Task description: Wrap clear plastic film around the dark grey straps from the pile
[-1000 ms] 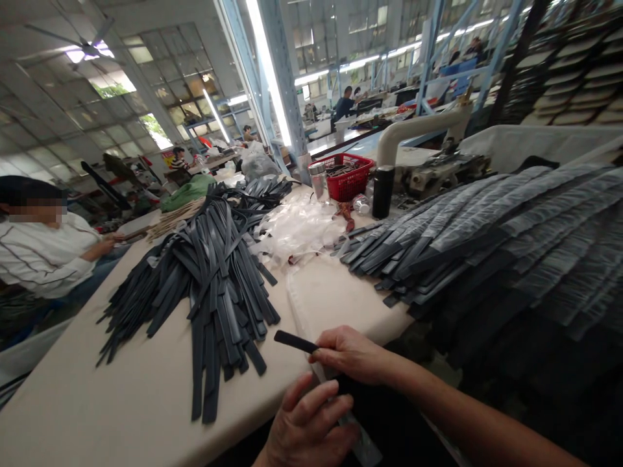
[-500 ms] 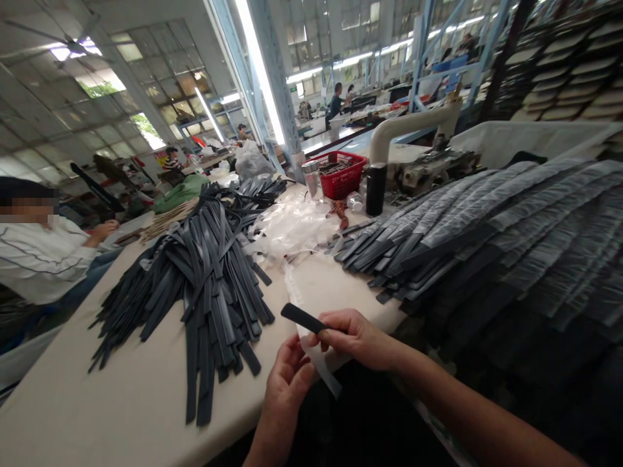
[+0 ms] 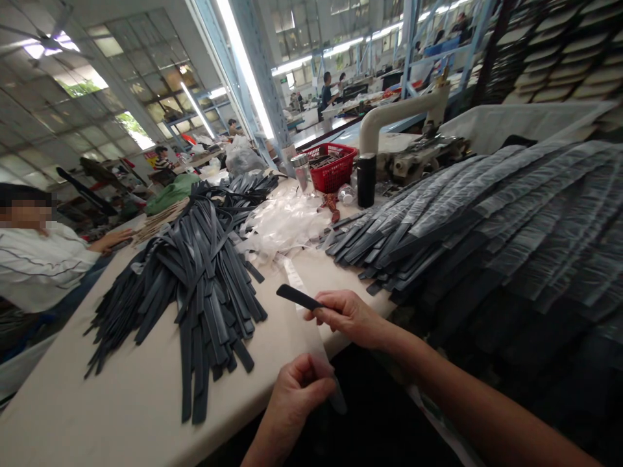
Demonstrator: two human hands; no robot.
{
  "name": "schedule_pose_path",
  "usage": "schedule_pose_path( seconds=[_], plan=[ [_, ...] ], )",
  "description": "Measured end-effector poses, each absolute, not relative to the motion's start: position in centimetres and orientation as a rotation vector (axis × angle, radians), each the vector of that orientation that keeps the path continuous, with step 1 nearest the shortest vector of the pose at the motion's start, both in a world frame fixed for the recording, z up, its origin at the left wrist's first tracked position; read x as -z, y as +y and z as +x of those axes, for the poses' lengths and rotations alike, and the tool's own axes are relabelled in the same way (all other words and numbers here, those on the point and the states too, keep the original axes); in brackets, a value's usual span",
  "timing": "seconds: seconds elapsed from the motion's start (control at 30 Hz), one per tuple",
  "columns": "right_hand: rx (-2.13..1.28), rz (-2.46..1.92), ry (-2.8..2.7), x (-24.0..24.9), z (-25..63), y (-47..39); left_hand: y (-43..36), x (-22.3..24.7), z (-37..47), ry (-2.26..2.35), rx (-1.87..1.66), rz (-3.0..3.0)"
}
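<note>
My right hand [image 3: 351,319] is closed around a short dark strap [image 3: 298,298], whose rounded end points up and to the left. Lower down, my left hand [image 3: 302,389] pinches a translucent plastic sleeve [image 3: 311,340] near the table's front edge. The sleeve runs from the table top down past my fingers, passing below the strap, and its lower end hangs over the edge. Left of my hands lies a big heap of bare dark straps [image 3: 209,279]. On the right is a thick stack of straps in plastic sleeves [image 3: 467,214].
Loose plastic sleeves [image 3: 287,220] are piled on the cream table [image 3: 121,415]. Behind them stand a red basket [image 3: 333,170], a glass jar [image 3: 302,174], a black bottle [image 3: 366,181] and a sewing machine [image 3: 403,123]. A co-worker [image 3: 43,259] sits at the left.
My left hand has moved down and away from the right hand, along the plastic sleeve. The right hand still holds the strap. The co-worker's hand has lowered to the table.
</note>
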State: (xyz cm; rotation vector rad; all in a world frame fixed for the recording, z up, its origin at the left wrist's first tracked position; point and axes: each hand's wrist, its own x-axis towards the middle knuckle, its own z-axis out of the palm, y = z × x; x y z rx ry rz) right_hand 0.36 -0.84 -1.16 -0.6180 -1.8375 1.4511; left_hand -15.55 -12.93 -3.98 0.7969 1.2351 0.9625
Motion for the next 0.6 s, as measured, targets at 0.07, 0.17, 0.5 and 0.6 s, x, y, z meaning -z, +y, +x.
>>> schedule_pose_path(
  seconds=[0.07,0.17,0.5,0.6],
  plan=[
    [-1.415,-0.613,-1.849,1.0,0.4,-0.6,-13.1,3.8,-15.5,1.259,-0.875,0.806],
    [-1.373,-0.607,-1.868,0.9,0.4,-0.4,-13.2,3.5,-15.6,1.297,-0.758,0.879],
    [-1.376,-0.778,-1.702,1.8,0.3,-0.4,-12.0,2.6,-15.5,1.409,-0.732,1.071],
    [-1.353,-0.901,-1.623,2.4,1.7,-1.4,-11.1,3.0,-15.8,1.338,-1.049,0.796]
  ],
)
